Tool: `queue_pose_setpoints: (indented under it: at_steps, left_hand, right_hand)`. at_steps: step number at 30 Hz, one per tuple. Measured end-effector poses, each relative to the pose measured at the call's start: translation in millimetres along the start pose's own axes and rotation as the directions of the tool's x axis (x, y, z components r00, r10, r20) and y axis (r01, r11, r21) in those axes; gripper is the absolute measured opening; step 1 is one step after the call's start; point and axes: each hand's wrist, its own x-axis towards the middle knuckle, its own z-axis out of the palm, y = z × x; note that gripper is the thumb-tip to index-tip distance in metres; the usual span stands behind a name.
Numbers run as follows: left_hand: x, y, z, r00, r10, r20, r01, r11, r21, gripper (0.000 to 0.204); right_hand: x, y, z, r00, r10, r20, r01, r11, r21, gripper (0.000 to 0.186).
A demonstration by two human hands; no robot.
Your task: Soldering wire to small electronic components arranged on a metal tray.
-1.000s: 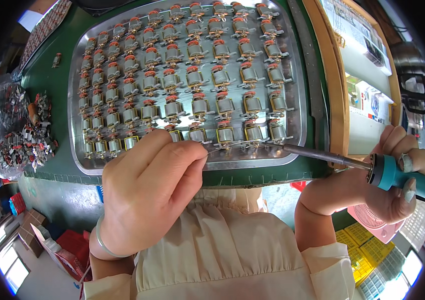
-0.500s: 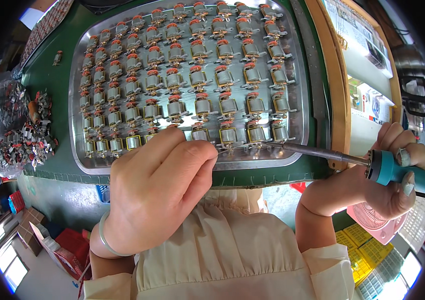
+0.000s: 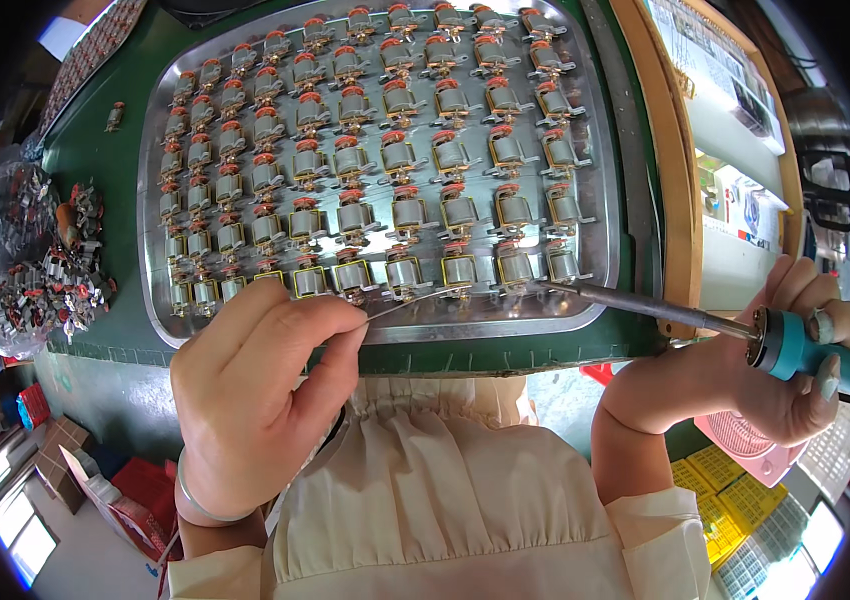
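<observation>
Between the thumb and forefinger of my left hand (image 3: 260, 395) is a thin silvery wire (image 3: 407, 303), likely solder. It stretches rightward over the near edge of the metal tray (image 3: 505, 329) toward the front row of small parts. My right hand (image 3: 795, 405) grips the teal handle of a soldering iron (image 3: 660, 308). The iron's tip lies by the base of a part (image 3: 515, 268) near the right end of that row. The parts stand upright in rows, with grey metal bodies, orange-red tops and brass-coloured frames. Where the wire's far end touches is hard to make out.
Left of the tray, a clear plastic bag (image 3: 10, 260) and a loose heap of similar parts (image 3: 70, 285) lie on the green tabletop (image 3: 105, 180). One single part (image 3: 115, 116) stands apart there. Along the right side runs a wooden-edged frame (image 3: 670, 180).
My left hand has drawn back to the left and toward me, so more of the wire shows. The soldering iron and right hand have shifted slightly right.
</observation>
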Motion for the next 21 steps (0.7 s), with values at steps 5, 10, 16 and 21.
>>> queue_pose_setpoints:
  at_steps: [5, 10, 16, 21]
  left_hand:
    - [-4, -2, -1, 1.0, 0.014, -0.002, -0.014, 1.0, -0.011, 0.019]
    - [-5, -7, -2, 1.0, 0.029, -0.012, -0.029, 1.0, 0.003, 0.018]
    - [-9, -12, -2, 0.999, 0.042, -0.033, -0.042, 0.999, 0.002, 0.018]
    - [-8, -10, -2, 0.999, -0.023, -0.033, 0.022, 1.0, -0.018, 0.017]
  right_hand:
    - [1, -4, 16, 0.999, 0.029, 0.033, -0.027, 0.998, -0.062, 0.022]
    - [0, 1, 38, 0.981, 0.046, -0.187, -0.058, 0.997, -0.058, 0.021]
    - [1, 4, 43, 0.993, 0.053, -0.102, -0.055, 0.998, -0.015, 0.023]
    - [2, 4, 42, 0.994, 0.066, -0.082, -0.068, 0.998, -0.01, 0.022]
